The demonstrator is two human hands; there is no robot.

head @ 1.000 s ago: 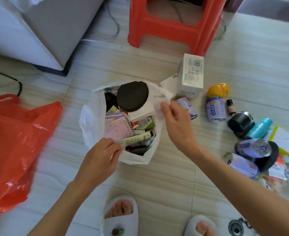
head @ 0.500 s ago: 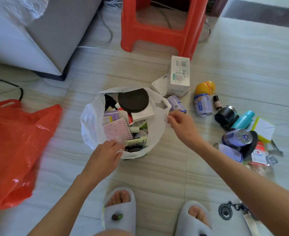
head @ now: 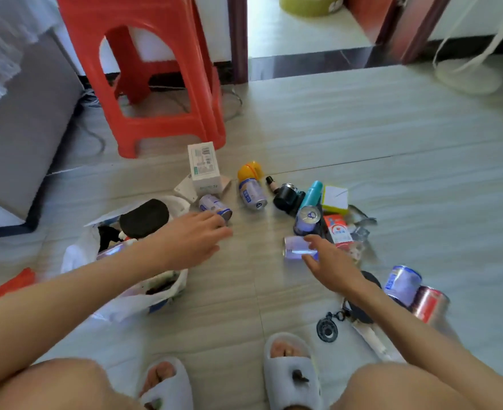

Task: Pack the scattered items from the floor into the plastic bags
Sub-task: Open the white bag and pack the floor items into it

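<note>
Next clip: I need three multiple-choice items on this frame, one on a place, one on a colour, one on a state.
1. Where is the white box?
A. in front of the red stool
B. inside the white bag
C. beside the slippers

2. What colour is the upright slim bottle?
A. pink
B. teal
C. black

3. What is the right hand doing?
A. resting flat on the floor
B. fingers around a lying can
C. holding the bag's rim

Key: 1 A, the box stands by the stool's legs; 2 B, its body is teal; 3 B, fingers curl over the can.
</note>
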